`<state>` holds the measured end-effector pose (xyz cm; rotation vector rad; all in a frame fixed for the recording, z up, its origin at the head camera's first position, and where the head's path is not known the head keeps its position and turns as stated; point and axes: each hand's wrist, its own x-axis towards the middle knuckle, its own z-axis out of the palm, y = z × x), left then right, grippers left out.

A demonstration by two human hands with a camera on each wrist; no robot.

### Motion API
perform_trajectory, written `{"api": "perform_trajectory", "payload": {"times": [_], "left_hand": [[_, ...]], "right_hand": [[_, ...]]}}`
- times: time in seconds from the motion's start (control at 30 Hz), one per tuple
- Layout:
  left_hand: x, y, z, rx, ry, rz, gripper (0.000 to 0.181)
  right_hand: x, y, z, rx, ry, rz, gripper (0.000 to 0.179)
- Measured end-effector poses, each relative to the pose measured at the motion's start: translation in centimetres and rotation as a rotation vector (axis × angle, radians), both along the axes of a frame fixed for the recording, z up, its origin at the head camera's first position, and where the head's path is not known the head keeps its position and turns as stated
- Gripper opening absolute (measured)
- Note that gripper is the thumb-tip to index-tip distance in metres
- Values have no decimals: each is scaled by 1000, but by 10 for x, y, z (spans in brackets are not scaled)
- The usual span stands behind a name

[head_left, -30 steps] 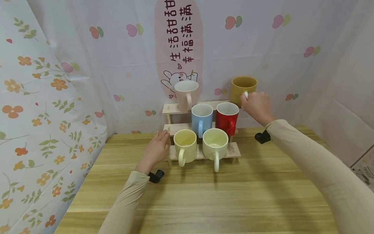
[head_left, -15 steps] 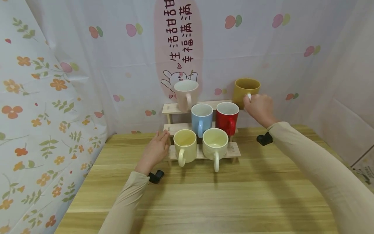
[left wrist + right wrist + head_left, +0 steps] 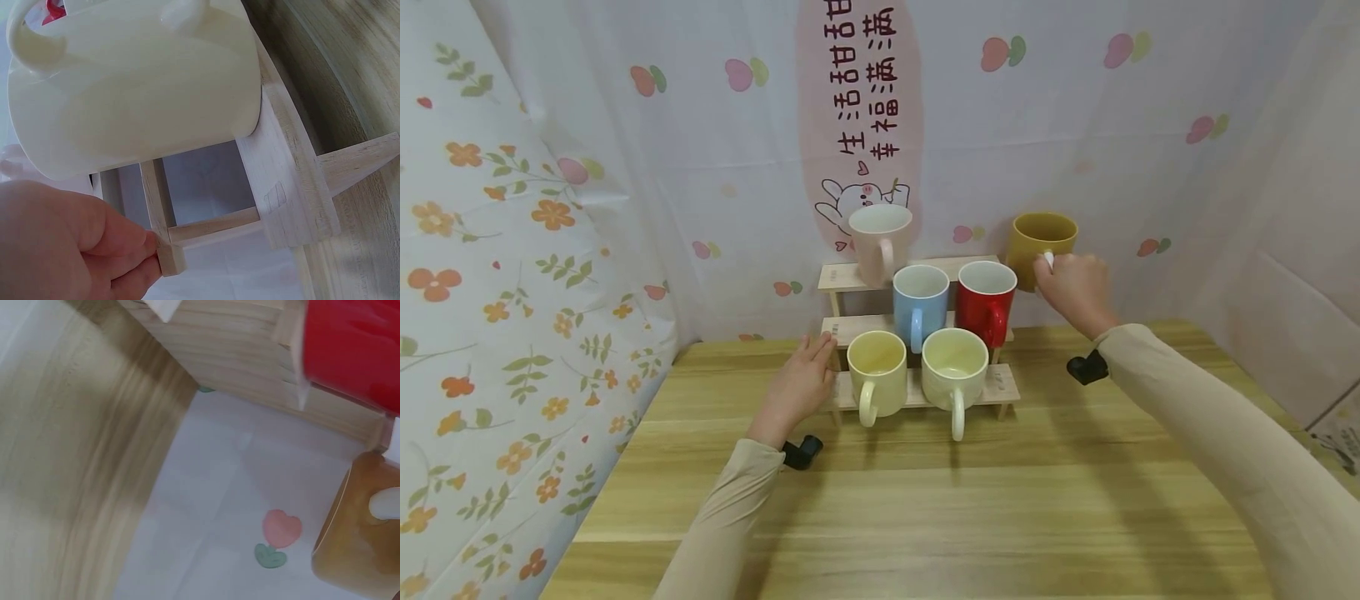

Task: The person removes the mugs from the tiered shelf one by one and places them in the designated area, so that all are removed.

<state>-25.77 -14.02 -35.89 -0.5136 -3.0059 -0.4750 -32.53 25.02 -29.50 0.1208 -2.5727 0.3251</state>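
Observation:
My right hand grips the white handle of a mustard-yellow mug, which hangs upright just past the right end of the wooden rack's top tier. In the right wrist view, the same mug shows at the lower right below the red mug. At the rack's left side, my left hand holds the frame; its fingertips are at a wooden post in the left wrist view. A pale pink mug stands on the top tier, a light blue mug on the middle one beside the red.
Two pale yellow mugs, one left and one right, stand on the bottom tier with handles facing me. The rack is on a wood-grain table against a printed white curtain.
The mustard-yellow mug and my right hand have moved right and slightly lower, away from the top tier's right end. My left hand has stayed at the rack.

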Motion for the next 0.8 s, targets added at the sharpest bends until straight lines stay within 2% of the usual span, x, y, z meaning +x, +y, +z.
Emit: {"api": "perform_trajectory", "payload": {"times": [0.37, 0.8], "left_hand": [[0, -1, -2, 14, 22, -8, 51], [-1, -1, -4, 6, 23, -8, 51]], "right_hand": [[2, 7, -26, 40, -36, 2, 57], [4, 12, -53, 12, -153, -5, 59]]}}
